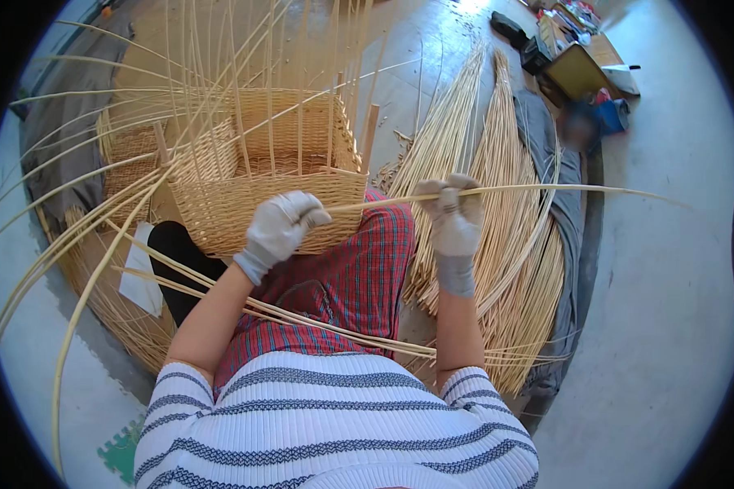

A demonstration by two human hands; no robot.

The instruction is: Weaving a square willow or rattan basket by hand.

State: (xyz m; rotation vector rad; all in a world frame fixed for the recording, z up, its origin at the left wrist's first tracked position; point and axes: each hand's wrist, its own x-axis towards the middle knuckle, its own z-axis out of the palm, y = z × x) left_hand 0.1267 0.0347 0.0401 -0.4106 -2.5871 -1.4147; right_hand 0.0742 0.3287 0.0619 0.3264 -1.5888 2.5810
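Left hand [279, 231], right hand [453, 220] gripping cane [546, 187]; far tip blurred, faint.

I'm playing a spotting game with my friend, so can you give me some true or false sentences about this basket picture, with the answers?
1. The left hand and right hand hold the same thin cane. True.
2. Both hands are bare. False: they wear pale gloves.
3. Nothing stands up from the basket. False: a wooden stick rises at a corner of the basket.
4. The top is white with dark stripes. True.
5. The lap cloth is plain yellow. False: the lap cloth is mostly red plaid.
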